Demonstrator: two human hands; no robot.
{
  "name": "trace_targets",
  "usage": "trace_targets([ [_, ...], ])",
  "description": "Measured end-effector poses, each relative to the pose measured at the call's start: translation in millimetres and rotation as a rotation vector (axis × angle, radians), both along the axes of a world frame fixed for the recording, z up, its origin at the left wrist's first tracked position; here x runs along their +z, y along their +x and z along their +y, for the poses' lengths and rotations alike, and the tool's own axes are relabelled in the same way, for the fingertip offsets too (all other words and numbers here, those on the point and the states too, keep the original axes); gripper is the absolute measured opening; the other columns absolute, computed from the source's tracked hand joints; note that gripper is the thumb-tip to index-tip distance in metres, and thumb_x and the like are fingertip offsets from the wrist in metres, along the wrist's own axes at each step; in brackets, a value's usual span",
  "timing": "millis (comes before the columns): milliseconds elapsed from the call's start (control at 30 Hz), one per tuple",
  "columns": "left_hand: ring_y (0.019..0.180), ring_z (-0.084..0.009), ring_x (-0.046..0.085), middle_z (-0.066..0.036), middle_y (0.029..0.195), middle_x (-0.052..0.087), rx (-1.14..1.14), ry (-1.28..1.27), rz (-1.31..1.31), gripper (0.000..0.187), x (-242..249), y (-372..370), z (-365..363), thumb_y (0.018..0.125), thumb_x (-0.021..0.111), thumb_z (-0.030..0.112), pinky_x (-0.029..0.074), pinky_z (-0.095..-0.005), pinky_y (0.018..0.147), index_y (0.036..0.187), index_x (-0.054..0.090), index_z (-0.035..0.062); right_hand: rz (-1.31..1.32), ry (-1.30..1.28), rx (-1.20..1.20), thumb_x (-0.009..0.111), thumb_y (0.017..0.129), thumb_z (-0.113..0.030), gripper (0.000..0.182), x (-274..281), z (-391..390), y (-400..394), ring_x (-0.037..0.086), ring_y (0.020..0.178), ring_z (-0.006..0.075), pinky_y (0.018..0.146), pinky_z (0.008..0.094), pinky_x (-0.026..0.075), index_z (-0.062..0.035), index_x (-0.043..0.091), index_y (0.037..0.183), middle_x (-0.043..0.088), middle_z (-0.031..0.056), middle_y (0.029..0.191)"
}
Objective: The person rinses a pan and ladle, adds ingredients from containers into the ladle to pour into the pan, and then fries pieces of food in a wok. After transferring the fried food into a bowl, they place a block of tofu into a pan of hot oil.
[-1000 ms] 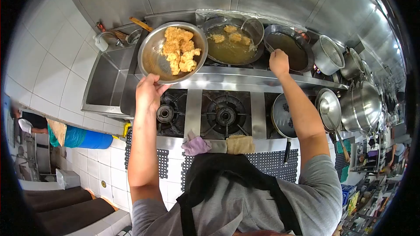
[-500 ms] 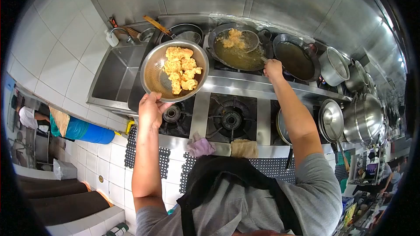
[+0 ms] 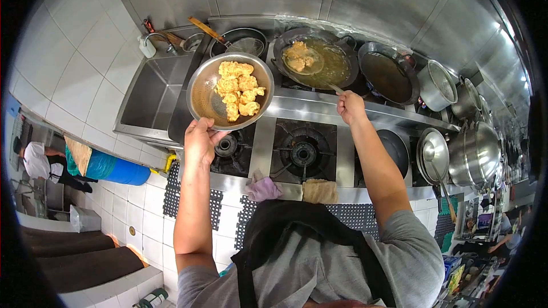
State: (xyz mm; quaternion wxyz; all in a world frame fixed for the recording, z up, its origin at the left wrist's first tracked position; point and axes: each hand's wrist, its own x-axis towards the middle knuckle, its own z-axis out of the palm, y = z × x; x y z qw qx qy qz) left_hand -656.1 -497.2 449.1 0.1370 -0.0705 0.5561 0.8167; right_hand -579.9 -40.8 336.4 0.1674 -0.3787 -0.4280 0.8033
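Observation:
My left hand (image 3: 200,140) grips the near rim of a steel bowl (image 3: 197,96), thumb over the edge. Inside the bowl lie several golden battered fried pieces (image 3: 237,88). My right hand (image 3: 351,107) is closed around the handle of a skimmer (image 3: 335,87), which reaches into a dark wok (image 3: 276,51) of bubbling oil (image 3: 337,67). More fried food (image 3: 299,56) sits on or against the skimmer's head at the wok's left side; the head is partly hidden. The bowl is held above the stove, left of the wok.
A second wok (image 3: 388,77) with dark oil stands right of the first. Behind the bowl is a pan (image 3: 260,37) with a wooden-handled strainer. A sink (image 3: 151,94) lies left; pots (image 3: 436,85) line the right. Cloths (image 3: 319,191) rest on the stove's front edge.
The skimmer's head has swept left in the wok, with the fried food now lower and further left. My right hand has dropped slightly nearer me. The bowl has barely shifted.

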Motion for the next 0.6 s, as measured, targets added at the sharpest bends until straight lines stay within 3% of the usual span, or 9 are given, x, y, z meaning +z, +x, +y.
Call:
trace_targets([
  [300, 0.09, -0.0293, 0.076, -0.023, 0.108, 0.072, -0.022, -0.009, -0.012, 0.021, -8.0, -8.6, 11.2, 0.101, 0.051, 0.004, 0.07, -0.039, 0.078, 0.117, 0.056, -0.0102, 0.063, 0.079, -0.012, 0.05, 0.103, -0.01, 0.017, 36.4, 1.7, 23.9, 0.04, 0.052, 0.0108, 0.047, 0.0287, 0.032, 0.0032, 0.061, 0.105, 0.045, -0.0024, 0.068],
  [400, 0.09, -0.03, 0.076, -0.023, 0.109, 0.072, -0.014, -0.014, -0.018, 0.021, -4.3, -10.9, 14.1, 0.101, 0.052, 0.003, 0.07, -0.0386, 0.077, 0.117, 0.056, -0.0098, 0.09, 0.121, -0.006, 0.05, 0.103, -0.01, 0.017, 46.8, 9.4, 30.1, 0.044, 0.052, 0.0126, 0.044, 0.029, 0.033, 0.0042, 0.06, 0.102, 0.049, 0.0014, 0.068],
  [533, 0.09, -0.0315, 0.076, -0.024, 0.109, 0.071, 0.018, -0.004, -0.024, 0.021, -1.7, -10.4, 17.6, 0.1, 0.053, 0.004, 0.07, -0.0379, 0.076, 0.117, 0.055, -0.0093, 0.098, 0.163, 0.034, 0.051, 0.103, -0.01, 0.017, 50.9, 20.1, 36.3, 0.045, 0.052, 0.0121, 0.044, 0.0291, 0.032, 0.0035, 0.062, 0.102, 0.049, 0.0003, 0.068],
  [600, 0.09, -0.0318, 0.076, -0.024, 0.11, 0.071, 0.007, 0.001, -0.022, 0.022, -1.1, -12.7, 18.9, 0.1, 0.053, 0.004, 0.07, -0.038, 0.075, 0.118, 0.054, -0.0093, 0.061, 0.197, 0.002, 0.05, 0.104, -0.01, 0.019, 52.6, 12.1, 42.0, 0.04, 0.053, 0.0101, 0.045, 0.0279, 0.03, 0.0049, 0.062, 0.107, 0.043, -0.0033, 0.068],
])
